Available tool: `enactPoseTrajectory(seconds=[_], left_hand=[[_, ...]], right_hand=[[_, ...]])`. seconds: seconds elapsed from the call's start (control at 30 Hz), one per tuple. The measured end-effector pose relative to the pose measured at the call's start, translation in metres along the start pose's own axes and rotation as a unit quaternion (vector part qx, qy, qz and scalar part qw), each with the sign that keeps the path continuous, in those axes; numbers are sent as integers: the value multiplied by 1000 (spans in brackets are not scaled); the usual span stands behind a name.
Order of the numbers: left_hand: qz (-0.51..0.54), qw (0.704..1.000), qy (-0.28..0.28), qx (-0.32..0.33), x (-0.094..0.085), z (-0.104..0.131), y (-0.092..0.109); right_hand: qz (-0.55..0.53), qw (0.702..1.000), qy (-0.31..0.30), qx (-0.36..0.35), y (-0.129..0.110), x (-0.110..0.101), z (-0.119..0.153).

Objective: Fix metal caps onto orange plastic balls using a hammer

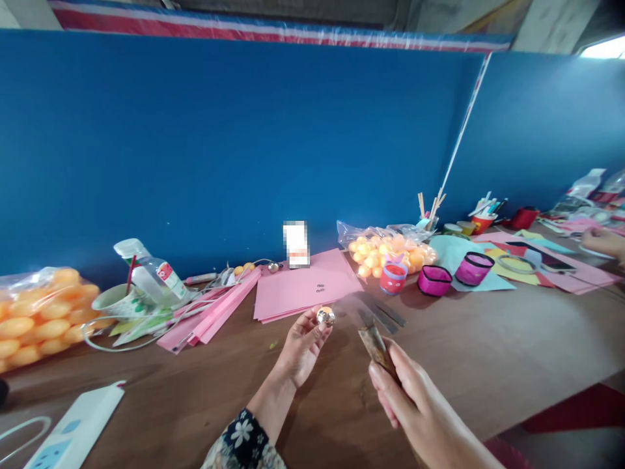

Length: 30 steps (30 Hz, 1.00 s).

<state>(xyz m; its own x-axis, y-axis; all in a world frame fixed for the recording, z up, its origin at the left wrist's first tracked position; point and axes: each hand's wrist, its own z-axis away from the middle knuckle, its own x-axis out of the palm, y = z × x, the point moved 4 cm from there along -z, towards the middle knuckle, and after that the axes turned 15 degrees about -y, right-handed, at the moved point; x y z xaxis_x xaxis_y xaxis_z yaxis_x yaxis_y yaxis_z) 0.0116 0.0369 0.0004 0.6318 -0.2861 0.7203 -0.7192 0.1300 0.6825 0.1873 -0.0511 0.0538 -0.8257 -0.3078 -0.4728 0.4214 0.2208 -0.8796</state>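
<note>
My left hand (303,346) pinches a small shiny metallic ball (325,317) with an orange patch on top, held over the table. To its right, my right hand (407,391) is wrapped round the worn wooden handle of a tool (375,347). The tool's far end points toward the ball and is smeared by motion, so its kind cannot be made out. Just behind both hands lies a stack of pink paper sheets (303,286). Dark flat strips (388,314) rest on the table beyond the tool.
Bags of orange balls (41,319) stand left and at the back (375,251). A tilted plastic bottle (156,273), paper cup (120,303) and pink strips (219,312) lie left. Small rings (434,281) sit right. A blue partition (244,143) closes the back; another person's hand (603,241) is far right.
</note>
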Motion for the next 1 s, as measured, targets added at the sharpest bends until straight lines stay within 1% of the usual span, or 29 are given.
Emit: enactPoseTrajectory(seconds=[0.17, 0.4, 0.47, 0.53, 0.63, 0.73, 0.87, 0.93, 1.0], left_hand=[[-2, 1000, 5, -4, 1, -1, 0], [-9, 1000, -25, -16, 5, 2, 1], [-8, 999, -29, -15, 5, 2, 1], [-11, 999, -32, -18, 5, 2, 2], [-10, 999, -26, -24, 5, 1, 1], [-6, 1000, -10, -27, 5, 2, 2], [-3, 999, -3, -32, 5, 2, 3], [2, 999, 7, -38, 5, 2, 4], [7, 999, 29, -41, 2, 2, 5]], right_hand=[[3, 1000, 11, -13, 4, 1, 1], [-35, 999, 10, 37, 1, 5, -1], [-41, 998, 13, 41, 1, 3, 0], [-40, 999, 18, 29, 0, -1, 1], [-34, 999, 32, 16, 0, -5, 2], [-26, 999, 29, 20, 3, -1, 4], [17, 1000, 23, 1, 6, 0, 7], [64, 998, 20, -20, 4, -8, 7], [137, 990, -2, -37, 2, -22, 5]])
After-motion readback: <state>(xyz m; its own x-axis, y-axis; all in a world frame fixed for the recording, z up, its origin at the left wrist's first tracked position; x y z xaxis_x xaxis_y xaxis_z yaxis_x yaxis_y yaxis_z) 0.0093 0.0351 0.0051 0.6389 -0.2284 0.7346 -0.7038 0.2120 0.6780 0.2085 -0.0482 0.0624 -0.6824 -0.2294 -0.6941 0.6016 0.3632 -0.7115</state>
